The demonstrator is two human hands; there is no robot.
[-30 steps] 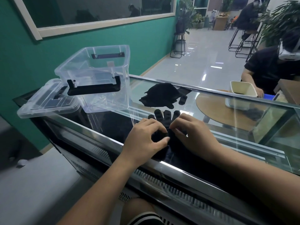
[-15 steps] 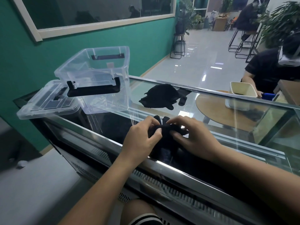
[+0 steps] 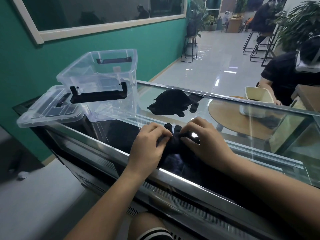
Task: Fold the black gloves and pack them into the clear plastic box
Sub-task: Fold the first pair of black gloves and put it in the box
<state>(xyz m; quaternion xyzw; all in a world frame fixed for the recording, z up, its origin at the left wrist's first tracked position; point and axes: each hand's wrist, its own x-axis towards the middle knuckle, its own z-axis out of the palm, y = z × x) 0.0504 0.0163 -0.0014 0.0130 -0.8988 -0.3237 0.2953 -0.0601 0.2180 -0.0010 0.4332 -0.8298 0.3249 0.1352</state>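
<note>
We pinch the black glove (image 3: 174, 148) between left hand (image 3: 147, 148) and right hand (image 3: 206, 142), fingers (image 3: 160, 134) curled, to fold it flat.

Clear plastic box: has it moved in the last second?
No; the clear plastic box still stands beside its lid, same spot on the glass counter.
</note>
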